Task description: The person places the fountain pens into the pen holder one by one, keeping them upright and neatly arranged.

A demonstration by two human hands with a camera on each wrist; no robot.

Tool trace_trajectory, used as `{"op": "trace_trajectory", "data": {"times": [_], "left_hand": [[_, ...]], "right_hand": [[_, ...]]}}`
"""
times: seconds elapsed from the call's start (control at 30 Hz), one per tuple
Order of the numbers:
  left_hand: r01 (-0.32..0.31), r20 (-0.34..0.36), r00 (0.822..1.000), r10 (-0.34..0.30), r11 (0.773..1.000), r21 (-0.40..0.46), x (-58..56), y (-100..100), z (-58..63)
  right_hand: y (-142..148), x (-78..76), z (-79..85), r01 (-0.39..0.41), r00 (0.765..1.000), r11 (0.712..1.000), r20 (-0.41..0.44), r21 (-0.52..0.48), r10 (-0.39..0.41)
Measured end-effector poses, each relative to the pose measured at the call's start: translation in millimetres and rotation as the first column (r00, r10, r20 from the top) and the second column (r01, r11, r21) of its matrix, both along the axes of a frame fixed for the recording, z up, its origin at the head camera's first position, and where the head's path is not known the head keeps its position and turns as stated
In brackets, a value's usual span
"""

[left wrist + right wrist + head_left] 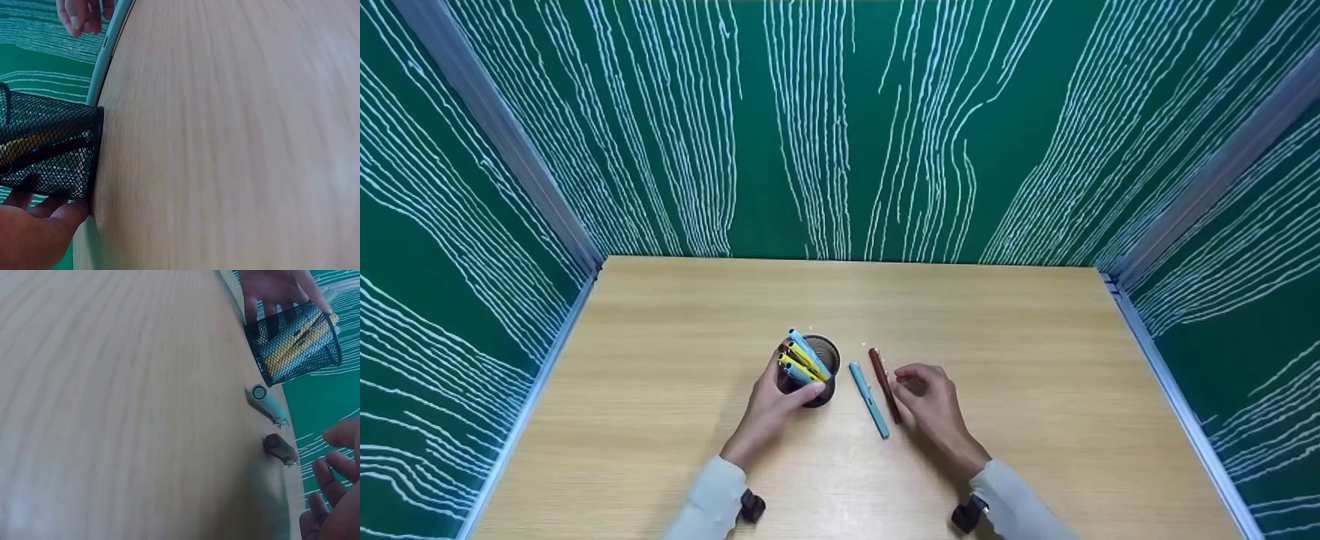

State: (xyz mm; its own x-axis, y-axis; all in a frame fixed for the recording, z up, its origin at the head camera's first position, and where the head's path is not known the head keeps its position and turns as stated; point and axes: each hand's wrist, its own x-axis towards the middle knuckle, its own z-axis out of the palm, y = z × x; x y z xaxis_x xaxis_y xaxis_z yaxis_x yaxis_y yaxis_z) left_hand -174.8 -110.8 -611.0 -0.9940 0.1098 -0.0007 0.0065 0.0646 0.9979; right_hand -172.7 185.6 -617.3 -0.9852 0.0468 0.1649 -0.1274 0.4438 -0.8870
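A black mesh pen cup [829, 352] stands upright on the table, with several blue and yellow pens [808, 361] leaning in it. My left hand [771, 409] grips the cup from its left side, thumb near the front rim; the left wrist view shows fingers against the mesh [50, 135]. To the cup's right lie a light blue pen [868, 400] and a dark red-brown pen [884, 384], side by side and apart. Just right of the brown pen hovers my right hand [934, 401], fingers loosely bent and holding nothing; in the right wrist view a gap separates them from the pen.
The wooden table [697, 322] is bounded by green walls [750, 187] with white wavy lines at the back and both sides. Metal rails [1177, 405] run along its side edges. Small dark devices [751, 506] are strapped at both wrists.
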Motion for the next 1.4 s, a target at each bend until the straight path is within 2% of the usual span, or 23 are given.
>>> {"op": "trace_trajectory", "data": {"times": [0.27, 0.53, 0.7, 1.13, 1.4], "left_hand": [[0.003, -0.011, 1.0, -0.003, 1.0, -0.006, 0.3, 0, 0.1], [-0.002, 0.003, 1.0, 0.002, 1.0, -0.027, 1.2, -1, 2.4], [0.003, -0.002, 1.0, -0.003, 1.0, -0.009, 1.3, -1, 1.3], [-0.004, 0.0, 1.0, 0.004, 1.0, -0.022, -0.1, -1, 1.3], [0.0, 0.008, 1.0, 0.0, 0.999, -0.032, -0.2, -2, -0.3]], "right_hand": [[-2, -3.2, -4.4, 0.004, 0.999, 1.0, 0.035, 0.008, -0.004], [-4, -7.5, -11.7, -0.006, 1.0, 0.999, 0.008, 0.045, 0.006], [-6, -10.1, -17.4, -0.011, 1.0, 0.996, -0.024, 0.085, 0.013], [-15, -18.5, -22.6, 0.034, 0.999, 0.989, -0.047, 0.143, -0.027], [-19, -22.0, -23.1, 0.048, 0.999, 0.986, -0.015, 0.163, -0.046]]}}
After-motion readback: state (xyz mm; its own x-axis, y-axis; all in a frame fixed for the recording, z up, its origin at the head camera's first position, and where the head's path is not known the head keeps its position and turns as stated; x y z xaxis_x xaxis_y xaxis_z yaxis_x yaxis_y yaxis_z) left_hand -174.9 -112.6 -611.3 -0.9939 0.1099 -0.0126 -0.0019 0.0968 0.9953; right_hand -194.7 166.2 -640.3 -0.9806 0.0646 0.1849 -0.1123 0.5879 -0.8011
